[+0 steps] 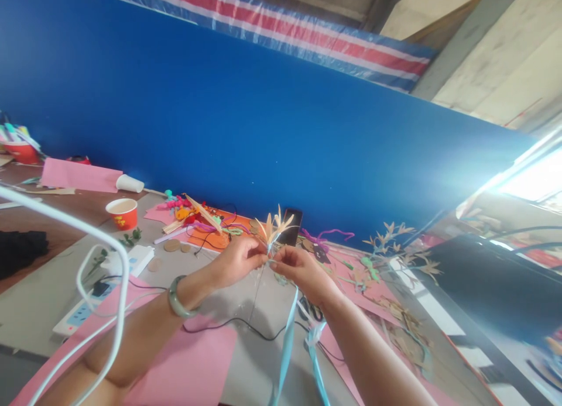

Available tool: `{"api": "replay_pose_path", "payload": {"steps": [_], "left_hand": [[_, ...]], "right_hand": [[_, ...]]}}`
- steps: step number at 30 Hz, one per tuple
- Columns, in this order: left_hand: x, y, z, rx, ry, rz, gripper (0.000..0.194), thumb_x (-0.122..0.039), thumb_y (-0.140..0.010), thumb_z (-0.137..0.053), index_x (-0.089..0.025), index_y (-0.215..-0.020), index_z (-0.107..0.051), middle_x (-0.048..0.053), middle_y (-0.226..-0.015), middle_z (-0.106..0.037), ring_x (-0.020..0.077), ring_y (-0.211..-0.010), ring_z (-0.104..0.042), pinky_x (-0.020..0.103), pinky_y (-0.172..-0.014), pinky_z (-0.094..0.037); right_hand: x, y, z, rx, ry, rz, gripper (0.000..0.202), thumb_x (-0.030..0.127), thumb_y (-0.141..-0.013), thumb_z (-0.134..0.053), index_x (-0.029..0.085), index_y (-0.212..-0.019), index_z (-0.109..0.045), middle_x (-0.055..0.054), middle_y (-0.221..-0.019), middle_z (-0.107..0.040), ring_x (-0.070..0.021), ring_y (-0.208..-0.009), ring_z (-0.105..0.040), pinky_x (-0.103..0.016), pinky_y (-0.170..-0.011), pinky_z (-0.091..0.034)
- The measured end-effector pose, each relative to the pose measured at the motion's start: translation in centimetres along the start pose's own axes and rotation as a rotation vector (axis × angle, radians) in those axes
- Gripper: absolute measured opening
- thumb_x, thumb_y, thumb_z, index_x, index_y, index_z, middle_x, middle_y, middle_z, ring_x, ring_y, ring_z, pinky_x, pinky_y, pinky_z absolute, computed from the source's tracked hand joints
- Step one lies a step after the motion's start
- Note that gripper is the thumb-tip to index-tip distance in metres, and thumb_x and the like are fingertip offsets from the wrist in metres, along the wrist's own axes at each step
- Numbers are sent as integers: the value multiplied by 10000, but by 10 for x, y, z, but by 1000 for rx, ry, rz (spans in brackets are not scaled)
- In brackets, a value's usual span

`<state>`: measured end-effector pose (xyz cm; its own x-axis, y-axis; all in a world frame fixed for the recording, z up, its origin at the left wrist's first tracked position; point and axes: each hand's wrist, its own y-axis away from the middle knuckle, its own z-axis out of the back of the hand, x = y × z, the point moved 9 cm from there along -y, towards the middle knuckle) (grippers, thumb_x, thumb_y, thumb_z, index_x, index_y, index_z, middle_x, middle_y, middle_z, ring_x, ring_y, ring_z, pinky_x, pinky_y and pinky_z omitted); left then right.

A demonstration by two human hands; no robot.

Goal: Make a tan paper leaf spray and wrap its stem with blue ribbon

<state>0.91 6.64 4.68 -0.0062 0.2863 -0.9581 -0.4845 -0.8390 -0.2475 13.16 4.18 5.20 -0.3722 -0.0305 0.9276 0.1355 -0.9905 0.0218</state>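
In the head view, my left hand (239,260) pinches the base of a pale tan craft flower (274,226) with several pointed petals. A thin stem (257,295) runs down from it. My right hand (305,271) is closed at the same spot, with its thumb and finger pressed on a light blue ribbon (288,341) at the flower's base. That ribbon hangs below my right hand. The exact wrap around the stem is too small to make out. A second blue strip (317,365) with a white knotted part lies beside it.
Behind my hands lean a dark phone (293,226) and a blue partition (263,119). Left are a red paper cup (123,214), power strips (72,321) and a white cable (123,289). Right, more tan flowers (390,239) stand near pink paper (373,295). A black cord (237,320) crosses the table.
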Motion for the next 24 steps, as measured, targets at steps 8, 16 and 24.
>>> {"api": "replay_pose_path", "payload": {"steps": [8, 16, 24], "left_hand": [[7, -1, 3, -28, -145, -11, 129, -271, -792, -590, -148, -758, -615, -4, -628, -584, 136, -602, -554, 221, -532, -408], [1, -1, 7, -68, -178, 21, 134, -271, -791, -586, -151, -752, -634, 9, -635, -632, 140, -608, -568, 220, -530, -410], [-7, 2, 8, -85, -47, -10, 129, -258, -789, -621, -141, -735, -620, 19, -638, -636, 143, -614, -607, 230, -570, -463]], "right_hand": [[19, 1, -1, -72, 211, 133, 118, 241, -715, -618, 179, -618, -641, 30, -577, -553, -114, -554, -444, -252, -546, -325], [3, 0, -1, -116, 39, 92, 240, 374, -737, -687, 171, -629, -618, 38, -557, -523, -98, -510, -413, -235, -489, -309], [32, 26, -1, -401, 227, 338, 174, 239, -745, -658, 191, -593, -590, 7, -589, -586, -137, -554, -506, -261, -552, -398]]}}
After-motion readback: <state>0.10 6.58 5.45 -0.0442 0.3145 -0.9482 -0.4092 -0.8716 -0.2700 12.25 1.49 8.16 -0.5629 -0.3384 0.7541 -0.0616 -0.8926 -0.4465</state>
